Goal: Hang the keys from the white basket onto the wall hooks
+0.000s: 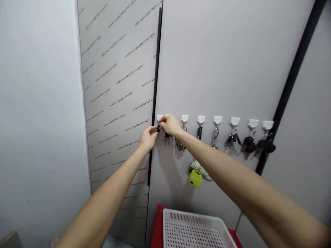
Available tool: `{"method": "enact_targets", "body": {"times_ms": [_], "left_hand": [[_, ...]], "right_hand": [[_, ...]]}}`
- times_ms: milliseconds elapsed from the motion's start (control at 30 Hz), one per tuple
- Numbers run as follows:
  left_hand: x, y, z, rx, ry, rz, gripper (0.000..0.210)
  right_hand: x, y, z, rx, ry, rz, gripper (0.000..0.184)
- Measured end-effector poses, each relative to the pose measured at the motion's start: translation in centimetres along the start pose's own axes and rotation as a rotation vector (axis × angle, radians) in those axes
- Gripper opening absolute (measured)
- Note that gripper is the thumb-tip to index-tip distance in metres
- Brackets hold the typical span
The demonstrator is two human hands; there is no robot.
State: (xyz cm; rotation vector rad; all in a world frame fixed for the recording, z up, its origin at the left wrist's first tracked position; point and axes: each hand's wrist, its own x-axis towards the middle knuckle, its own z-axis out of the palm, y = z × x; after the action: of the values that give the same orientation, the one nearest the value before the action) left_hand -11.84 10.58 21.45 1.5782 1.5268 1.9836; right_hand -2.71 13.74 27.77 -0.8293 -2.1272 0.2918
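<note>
Both my hands are raised at the leftmost white hook (159, 117) on the light grey panel. My left hand (148, 138) is closed, its fingertips pinching a small bunch of keys (158, 128) just below that hook. Coming across from the right, my right hand (169, 125) has its thumb and finger closed at the top of the same bunch, by its ring. Whether the ring sits on the hook is too small to tell. Another bunch of keys (167, 138) hangs just under my right hand, its hook mostly covered.
Several more white hooks run rightward, holding a ring of keys (180, 144), a lime-green case (196, 178), a metal clip (215, 135) and black car keys (249, 144). Below, a white plastic basket (192, 217) rests on something red (157, 225). A black vertical strip (156, 75) edges the panel.
</note>
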Motion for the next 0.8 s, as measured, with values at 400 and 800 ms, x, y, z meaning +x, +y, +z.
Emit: {"method": "enact_targets", "body": {"times_ms": [400, 800], "left_hand": [[-1.8, -1.9, 0.1, 0.132, -0.035, -0.087, 0.032], [-15.9, -5.0, 5.4, -0.308, -0.404, -0.553, 0.071]], "right_hand": [[-2.6, 0.2, 1.1, -0.287, 0.115, -0.138, 0.029], [-22.4, 12.5, -1.4, 0.097, -0.822, 0.375, 0.070]]}}
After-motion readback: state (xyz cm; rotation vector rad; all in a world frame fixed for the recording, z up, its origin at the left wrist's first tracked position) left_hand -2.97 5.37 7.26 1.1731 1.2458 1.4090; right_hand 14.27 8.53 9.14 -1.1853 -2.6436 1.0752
